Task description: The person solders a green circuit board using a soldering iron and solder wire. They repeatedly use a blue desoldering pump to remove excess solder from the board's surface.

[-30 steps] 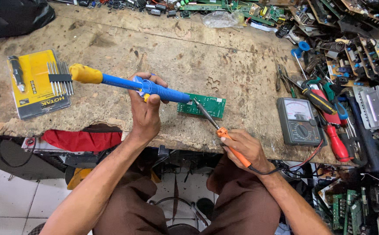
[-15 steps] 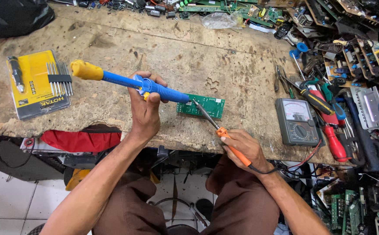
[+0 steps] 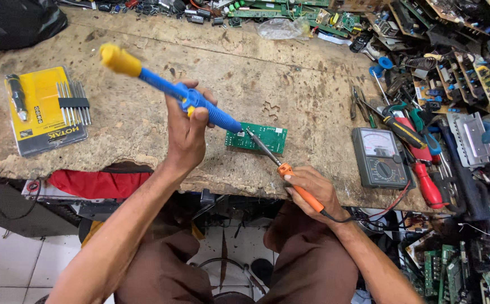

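My left hand [image 3: 186,129] grips a blue desoldering pump [image 3: 169,90] with a yellow plunger knob, tilted so that its nozzle points down at a small green circuit board [image 3: 259,138] lying on the worn wooden bench [image 3: 143,56]. My right hand [image 3: 312,188] holds an orange-handled soldering iron [image 3: 281,166], whose metal tip meets the board's left part right beside the pump's nozzle. Both hands hover at the bench's near edge.
A yellow pack of screwdriver bits [image 3: 45,110] lies at the left. A grey analogue multimeter [image 3: 380,157] sits right of the board, with red-handled screwdrivers and pliers [image 3: 419,152] beyond. Circuit boards and parts [image 3: 290,14] crowd the back and right edges. A red cloth [image 3: 96,183] hangs below.
The pump's yellow end has risen a little, so the pump tilts more steeply. Both tips stay on the board.
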